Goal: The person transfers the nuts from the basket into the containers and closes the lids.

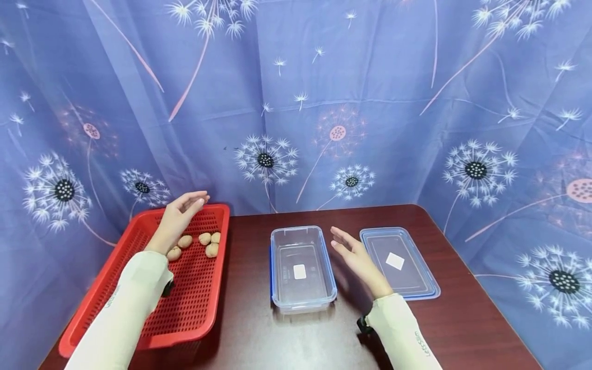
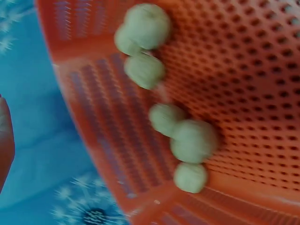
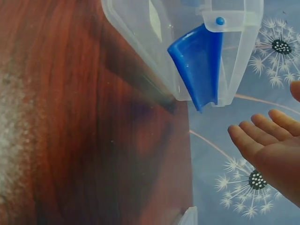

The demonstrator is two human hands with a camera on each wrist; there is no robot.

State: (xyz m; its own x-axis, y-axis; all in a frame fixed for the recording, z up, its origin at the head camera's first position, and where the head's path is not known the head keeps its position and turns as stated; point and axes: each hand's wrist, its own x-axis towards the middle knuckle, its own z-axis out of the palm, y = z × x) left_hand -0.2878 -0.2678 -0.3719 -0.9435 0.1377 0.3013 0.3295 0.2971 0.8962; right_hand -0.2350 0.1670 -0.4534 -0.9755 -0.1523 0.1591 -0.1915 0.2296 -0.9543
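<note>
Right hand (image 1: 359, 261) beside container (image 1: 302, 249), blue latch (image 3: 200, 61) distinct only from right wrist

Head view looks down over the worktop (image 1: 250, 267) — nearer, left wrist shares its red basket (image 1: 189, 298), right wrist its clear container (image 1: 302, 292).

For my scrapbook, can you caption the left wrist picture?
Round pale lumps in a red basket; left hand at picture's edge.

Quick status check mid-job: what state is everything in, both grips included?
Left grip: open, above the basket, holding nothing.
Right grip: open, between container and lid, holding nothing.
Red basket: upright, uncovered, partly filled.
Walnuts: loose in the basket.
Clear container: uncovered, no walnuts inside.
Blue flap: unlatched, hanging down.
Lid: off, lying flat.
</note>
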